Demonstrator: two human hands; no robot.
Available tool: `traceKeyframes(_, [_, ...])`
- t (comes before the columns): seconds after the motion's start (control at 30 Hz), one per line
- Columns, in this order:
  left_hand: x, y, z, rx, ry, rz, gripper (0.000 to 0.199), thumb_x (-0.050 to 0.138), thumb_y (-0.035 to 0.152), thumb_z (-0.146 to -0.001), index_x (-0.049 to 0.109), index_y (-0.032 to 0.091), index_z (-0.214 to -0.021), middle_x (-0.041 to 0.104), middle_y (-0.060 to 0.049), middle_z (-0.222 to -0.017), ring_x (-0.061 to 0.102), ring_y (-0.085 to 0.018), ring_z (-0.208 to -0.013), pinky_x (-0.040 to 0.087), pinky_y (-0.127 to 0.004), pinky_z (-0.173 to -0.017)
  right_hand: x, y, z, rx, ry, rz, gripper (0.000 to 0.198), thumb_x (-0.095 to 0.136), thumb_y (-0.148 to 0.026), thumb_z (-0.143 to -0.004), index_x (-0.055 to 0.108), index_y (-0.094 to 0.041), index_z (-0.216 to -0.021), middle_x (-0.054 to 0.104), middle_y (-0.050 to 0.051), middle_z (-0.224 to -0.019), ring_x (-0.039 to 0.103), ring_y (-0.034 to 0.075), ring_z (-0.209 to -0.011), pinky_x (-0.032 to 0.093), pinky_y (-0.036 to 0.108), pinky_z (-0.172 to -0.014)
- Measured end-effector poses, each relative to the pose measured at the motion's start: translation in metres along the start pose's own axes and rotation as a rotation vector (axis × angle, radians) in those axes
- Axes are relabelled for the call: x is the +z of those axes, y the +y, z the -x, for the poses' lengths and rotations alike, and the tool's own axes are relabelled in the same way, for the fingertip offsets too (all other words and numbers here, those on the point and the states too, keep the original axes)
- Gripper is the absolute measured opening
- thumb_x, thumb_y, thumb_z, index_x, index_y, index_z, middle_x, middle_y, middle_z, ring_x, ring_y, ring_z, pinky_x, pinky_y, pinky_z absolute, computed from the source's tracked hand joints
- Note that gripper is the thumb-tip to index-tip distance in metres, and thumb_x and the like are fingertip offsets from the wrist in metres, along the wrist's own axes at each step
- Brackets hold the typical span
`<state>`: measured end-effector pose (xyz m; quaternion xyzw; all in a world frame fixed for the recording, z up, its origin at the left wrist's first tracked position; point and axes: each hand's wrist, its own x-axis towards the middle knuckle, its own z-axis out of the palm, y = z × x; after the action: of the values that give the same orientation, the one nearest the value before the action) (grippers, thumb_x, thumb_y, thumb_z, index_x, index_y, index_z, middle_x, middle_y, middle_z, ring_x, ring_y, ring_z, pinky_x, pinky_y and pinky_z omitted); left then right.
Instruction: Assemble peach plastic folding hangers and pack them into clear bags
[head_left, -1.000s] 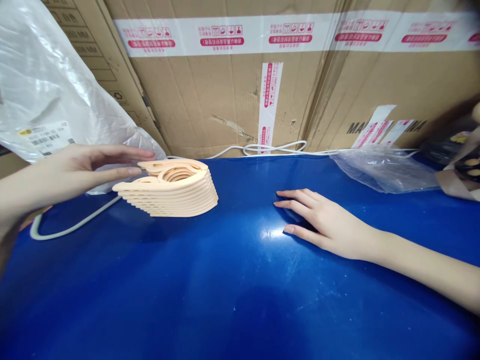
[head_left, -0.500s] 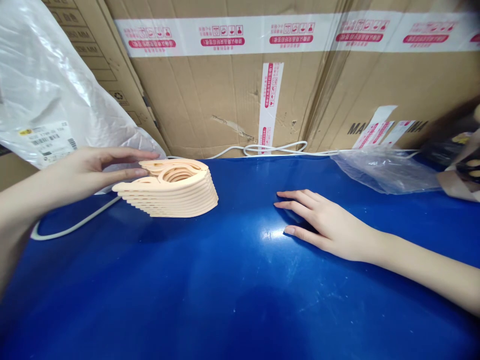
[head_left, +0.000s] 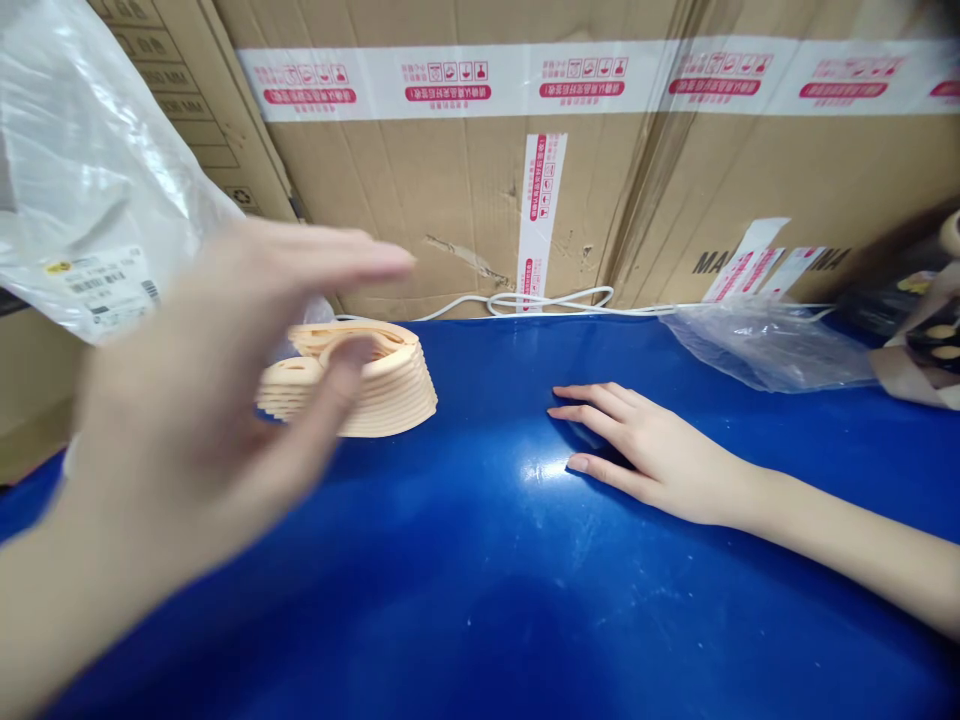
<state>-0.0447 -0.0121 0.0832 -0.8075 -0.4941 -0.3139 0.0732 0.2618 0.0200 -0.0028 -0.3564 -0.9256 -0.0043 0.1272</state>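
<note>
A stack of several peach-coloured pieces (head_left: 386,395), each shaped like a large clothes peg with a round opening, lies on the blue tabletop (head_left: 480,560) left of centre. My left hand (head_left: 202,380) is blurred and raised nearer the camera, in front of the stack. Its thumb and fingers are apart, nothing shows between them, and the hand hides the stack's left end. To the right, my right hand (head_left: 645,445) rests palm down on the tabletop with its fingers stretched out, holding nothing.
Large taped cardboard boxes (head_left: 420,190) stand along the table's back edge. A white cable (head_left: 555,300) runs in front of them. A clear plastic bag (head_left: 772,345) lies at back right; a labelled plastic bag (head_left: 97,170) hangs at the left.
My left hand has left the stack's left end and risen toward the camera, its thumb and fingers spreading apart. The stack and my right hand stay where they were.
</note>
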Motion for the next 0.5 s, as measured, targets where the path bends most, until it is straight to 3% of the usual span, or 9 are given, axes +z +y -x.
traceKeyframes(0.03, [0.008,0.014,0.004,0.163,0.035,-0.007,0.041,0.047,0.031,-0.092,0.044,0.037,-0.133,0.051,0.008,-0.138,0.044,-0.025,-0.133,0.033,-0.043,-0.118,0.000,0.000,0.000,0.000,0.001,-0.002,0.046,0.044,-0.046,-0.097,0.053,-0.017,-0.132,0.052,0.015,-0.140,0.047,0.028,-0.130,0.042,0.048,-0.105])
traceKeyframes(0.07, [0.018,0.025,0.008,0.272,-0.023,0.008,0.043,0.043,0.026,-0.094,0.042,0.037,-0.135,0.052,0.006,-0.138,0.047,-0.020,-0.132,0.038,-0.038,-0.116,0.000,0.000,0.000,-0.001,0.001,-0.005,0.046,0.044,-0.045,-0.097,0.053,-0.017,-0.132,0.051,0.015,-0.140,0.047,0.028,-0.130,0.042,0.048,-0.105])
traceKeyframes(0.17, [0.054,0.044,0.022,0.358,-0.216,0.021,0.052,0.039,0.029,-0.095,0.031,0.024,-0.146,0.049,-0.007,-0.145,0.044,-0.021,-0.136,0.048,-0.041,-0.108,0.001,0.001,0.001,-0.003,-0.001,-0.017,0.046,0.045,-0.045,-0.097,0.052,-0.017,-0.133,0.050,0.015,-0.141,0.048,0.028,-0.128,0.042,0.048,-0.106])
traceKeyframes(0.33, [0.097,0.039,0.031,0.281,-0.437,-0.017,0.055,0.036,0.038,-0.099,0.037,0.007,-0.144,0.041,-0.017,-0.150,0.038,-0.029,-0.140,0.041,-0.046,-0.112,0.001,0.002,0.001,0.001,0.003,-0.009,0.048,0.044,-0.047,-0.097,0.052,-0.016,-0.134,0.050,0.015,-0.141,0.047,0.027,-0.129,0.041,0.047,-0.107])
traceKeyframes(0.5, [0.102,0.030,0.027,0.170,-0.516,-0.022,0.060,0.034,0.049,-0.100,0.039,0.010,-0.145,0.039,-0.015,-0.152,0.036,-0.028,-0.141,0.036,-0.048,-0.113,0.002,0.002,0.002,0.005,0.000,-0.006,0.048,0.043,-0.047,-0.097,0.052,-0.017,-0.134,0.050,0.014,-0.142,0.046,0.026,-0.130,0.040,0.044,-0.108])
